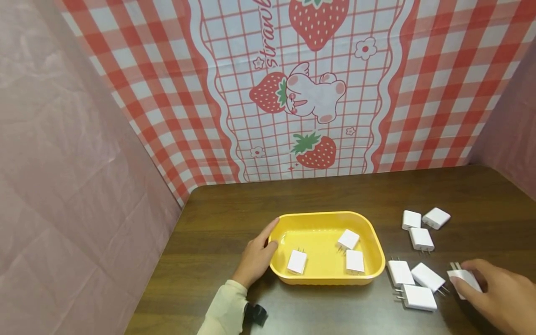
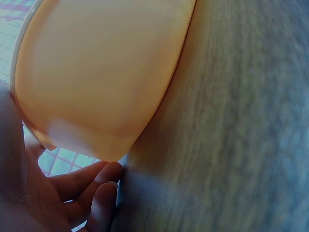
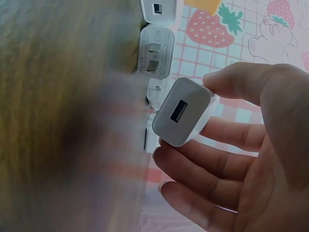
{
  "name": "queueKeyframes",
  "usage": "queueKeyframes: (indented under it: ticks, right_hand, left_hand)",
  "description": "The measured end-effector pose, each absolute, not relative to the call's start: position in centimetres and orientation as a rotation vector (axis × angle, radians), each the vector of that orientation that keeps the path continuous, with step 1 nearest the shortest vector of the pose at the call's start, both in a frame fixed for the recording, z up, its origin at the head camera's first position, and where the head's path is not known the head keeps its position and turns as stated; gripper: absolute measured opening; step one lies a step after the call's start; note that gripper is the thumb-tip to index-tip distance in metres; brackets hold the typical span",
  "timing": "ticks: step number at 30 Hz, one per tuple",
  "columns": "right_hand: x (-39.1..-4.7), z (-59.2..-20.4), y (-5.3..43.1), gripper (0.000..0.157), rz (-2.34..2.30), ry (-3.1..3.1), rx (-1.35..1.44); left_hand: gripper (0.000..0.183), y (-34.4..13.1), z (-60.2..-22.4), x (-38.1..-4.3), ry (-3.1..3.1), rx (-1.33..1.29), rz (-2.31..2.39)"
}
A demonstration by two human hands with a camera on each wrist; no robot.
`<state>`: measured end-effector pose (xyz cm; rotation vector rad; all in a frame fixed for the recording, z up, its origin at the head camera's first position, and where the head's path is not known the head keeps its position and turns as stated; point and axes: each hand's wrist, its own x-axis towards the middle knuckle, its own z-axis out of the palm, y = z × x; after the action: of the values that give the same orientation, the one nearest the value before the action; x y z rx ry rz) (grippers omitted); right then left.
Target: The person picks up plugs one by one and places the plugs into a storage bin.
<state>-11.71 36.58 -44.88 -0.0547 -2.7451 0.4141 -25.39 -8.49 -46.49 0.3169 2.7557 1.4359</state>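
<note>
In the head view a yellow plastic tray (image 1: pixel 322 281) sits on the table, holding three white USB chargers, one charger (image 1: pixel 297 262) at the left and two at the right. My left hand (image 1: pixel 256 258) grips the tray's left end, thumb at the rim; its fingertips touch the outer wall in the left wrist view. Right of the tray, my right hand (image 1: pixel 500 288) pinches a white USB charger (image 3: pixel 182 112) between thumb and fingers. The charger's USB port faces the right wrist camera, and its prongs point away from me in the head view.
Between tray and right hand lie several more white chargers: a near group with one charger (image 1: pixel 419 297) in front, and a farther group around another charger (image 1: pixel 421 239). A checked strawberry cloth (image 1: pixel 167 93) hangs behind the wooden table (image 1: pixel 217 209); pink fabric (image 1: pixel 83 186) hangs at the left.
</note>
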Motion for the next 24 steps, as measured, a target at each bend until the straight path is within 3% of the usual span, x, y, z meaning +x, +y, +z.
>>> queueKeyframes:
  ticks: [24]
  right_hand:
    - [-13.2,-41.7,34.0,0.05,0.456,-2.912,-0.174]
  left_hand:
    - [0.056,-8.7,-46.5,-25.4,2.777,0.322,1.402]
